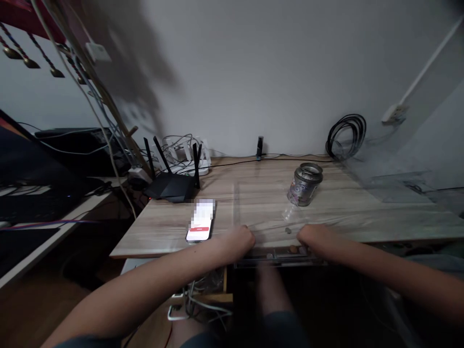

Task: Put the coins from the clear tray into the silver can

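My left hand [242, 240] is closed at the left side of a clear plastic box [281, 264] at the desk's front edge. On its opposite side my right hand [307, 236] is closed too. The fingers of both hands are partly hidden and slightly blurred. Several coins [293, 249] lie along the near side of the box. A small round piece like a coin [288, 230] shows between the hands. Behind my right hand stands a patterned metal tin [305, 184] with an open top. A small clear plastic piece [289, 211] is in front of the tin.
A lit phone [201, 220] lies left of my left hand on the wooden desk [224, 176]. Behind it stands a black router [172, 186] with upright antennas. A coil of black cable [346, 136] leans on the wall. Under the desk is a drawer [213, 296] with loose cables.
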